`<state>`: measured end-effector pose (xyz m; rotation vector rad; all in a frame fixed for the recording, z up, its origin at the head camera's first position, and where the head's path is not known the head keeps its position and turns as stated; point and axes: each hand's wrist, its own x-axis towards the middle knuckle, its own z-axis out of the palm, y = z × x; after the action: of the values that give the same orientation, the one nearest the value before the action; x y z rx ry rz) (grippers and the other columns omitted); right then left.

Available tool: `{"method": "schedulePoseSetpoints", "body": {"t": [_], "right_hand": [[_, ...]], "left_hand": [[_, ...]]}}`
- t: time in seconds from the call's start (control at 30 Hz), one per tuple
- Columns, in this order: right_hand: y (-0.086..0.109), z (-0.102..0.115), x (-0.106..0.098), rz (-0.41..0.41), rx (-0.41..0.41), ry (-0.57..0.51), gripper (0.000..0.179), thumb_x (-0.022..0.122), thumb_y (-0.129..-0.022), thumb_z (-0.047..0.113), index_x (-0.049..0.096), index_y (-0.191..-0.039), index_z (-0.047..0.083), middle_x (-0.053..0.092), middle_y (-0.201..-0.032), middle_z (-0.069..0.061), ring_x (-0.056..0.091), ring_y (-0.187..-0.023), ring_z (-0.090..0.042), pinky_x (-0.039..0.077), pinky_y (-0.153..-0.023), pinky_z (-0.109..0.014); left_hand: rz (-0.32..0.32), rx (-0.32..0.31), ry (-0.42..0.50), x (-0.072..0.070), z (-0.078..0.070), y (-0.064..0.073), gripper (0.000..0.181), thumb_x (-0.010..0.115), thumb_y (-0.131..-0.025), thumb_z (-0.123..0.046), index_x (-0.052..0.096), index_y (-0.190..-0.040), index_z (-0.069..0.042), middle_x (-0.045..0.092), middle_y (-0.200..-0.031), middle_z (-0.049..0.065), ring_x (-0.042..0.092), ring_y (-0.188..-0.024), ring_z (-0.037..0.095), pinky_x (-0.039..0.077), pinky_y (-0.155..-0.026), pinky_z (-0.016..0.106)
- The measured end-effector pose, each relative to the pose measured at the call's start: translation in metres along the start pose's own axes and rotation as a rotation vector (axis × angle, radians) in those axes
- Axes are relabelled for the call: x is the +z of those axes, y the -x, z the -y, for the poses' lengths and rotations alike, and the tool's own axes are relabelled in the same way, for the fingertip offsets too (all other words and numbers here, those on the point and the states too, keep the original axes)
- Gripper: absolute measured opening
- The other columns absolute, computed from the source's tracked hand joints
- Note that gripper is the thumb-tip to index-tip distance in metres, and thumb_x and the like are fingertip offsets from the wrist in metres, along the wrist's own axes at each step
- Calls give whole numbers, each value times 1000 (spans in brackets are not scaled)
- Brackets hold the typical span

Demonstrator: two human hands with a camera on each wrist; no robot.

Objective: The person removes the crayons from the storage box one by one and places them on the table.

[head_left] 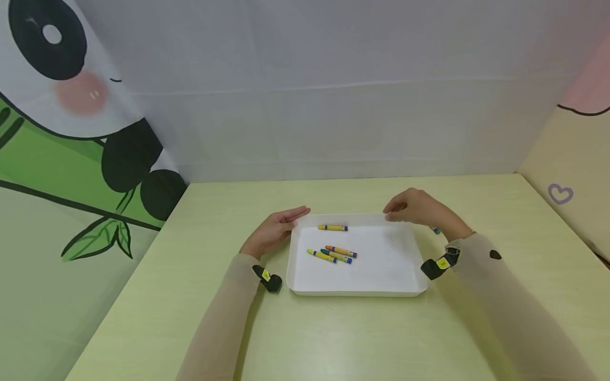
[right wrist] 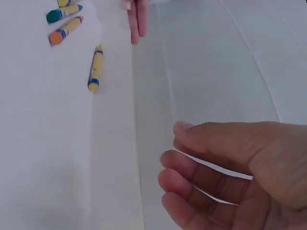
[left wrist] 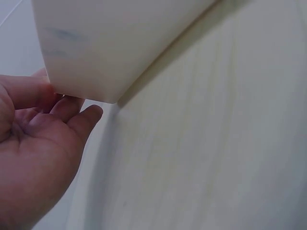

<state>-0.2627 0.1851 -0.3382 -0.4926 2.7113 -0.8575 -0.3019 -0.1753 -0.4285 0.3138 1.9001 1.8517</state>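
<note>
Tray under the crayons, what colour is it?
The tray is white; it shows best in the head view.

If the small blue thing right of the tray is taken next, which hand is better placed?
Probably the right hand: it looks empty and is nearer; the left hand, across, touches the tray.

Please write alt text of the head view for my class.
A shallow white tray holding four crayons, three clustered and one apart, sits on a pale table. The left hand is at the tray's far-left corner, the right hand near its far-right.
</note>
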Motion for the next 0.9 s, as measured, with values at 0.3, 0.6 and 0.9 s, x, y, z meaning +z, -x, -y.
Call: {"method": "schedulePoseSetpoints", "body": {"t": [0.3,0.6,0.9], "right_hand": [[-32,23,40,162,-61,-31,20,68,-89,17,71,-104,5,70,-88,-5,63,-80,-22,52,-69,-27],[-39,31,65,297,-10,5,10,72,-85,16,71,-93,11,59,-72,1,52,-65,-13,44,-63,-24],[-39,37,75,325,50,51,9,76,-81,15,69,-88,14,59,-78,-1,52,-70,-14,44,-65,-23]], "left_hand": [[5,2,17,0,5,-3,48,37,-101,3,40,-147,-10,38,-153,2,30,-144,16,30,-115,38],[10,2,0,3,3,-3,48,37,-101,3,39,-147,-10,38,-153,3,30,-144,17,30,-116,39],[10,3,-9,3,1,-4,48,37,-101,3,39,-147,-9,38,-153,3,30,-144,18,30,-116,39]]}}
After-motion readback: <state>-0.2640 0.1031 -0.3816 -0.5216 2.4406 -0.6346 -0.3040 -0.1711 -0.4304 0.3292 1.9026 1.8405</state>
